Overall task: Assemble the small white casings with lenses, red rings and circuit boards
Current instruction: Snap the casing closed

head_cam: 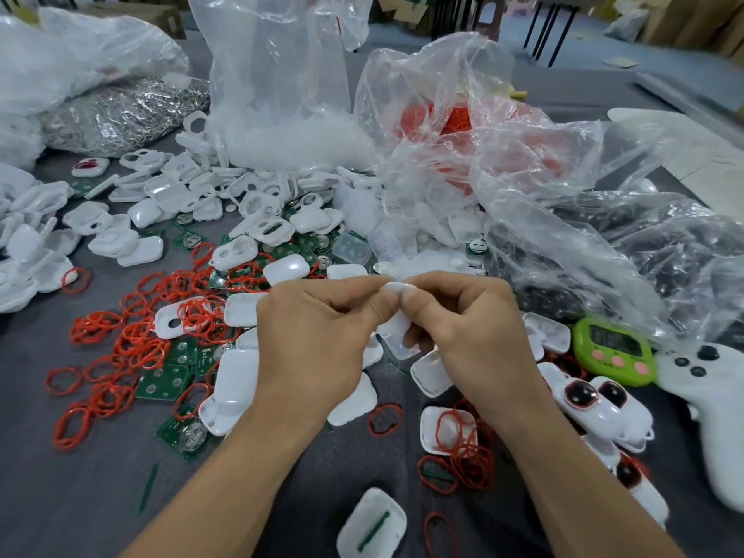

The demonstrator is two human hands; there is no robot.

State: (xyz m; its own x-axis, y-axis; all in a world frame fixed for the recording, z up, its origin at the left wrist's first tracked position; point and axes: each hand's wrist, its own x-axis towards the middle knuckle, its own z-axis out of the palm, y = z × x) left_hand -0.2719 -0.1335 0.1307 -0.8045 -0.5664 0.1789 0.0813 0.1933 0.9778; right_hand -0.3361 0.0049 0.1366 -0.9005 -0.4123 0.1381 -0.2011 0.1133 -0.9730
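A white shell lies nearest; beyond, left hand and right hand both pinch one white casing.

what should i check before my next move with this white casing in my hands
1. White casing pinched by left hand and right hand: ok.
2. What is already fitted inside it: cannot tell, fingers cover it.
3. Red rings loose on the table nearby: ok.
4. Circuit boards lying beside them: ok.
5. Green timer readable: cannot tell, blurred.
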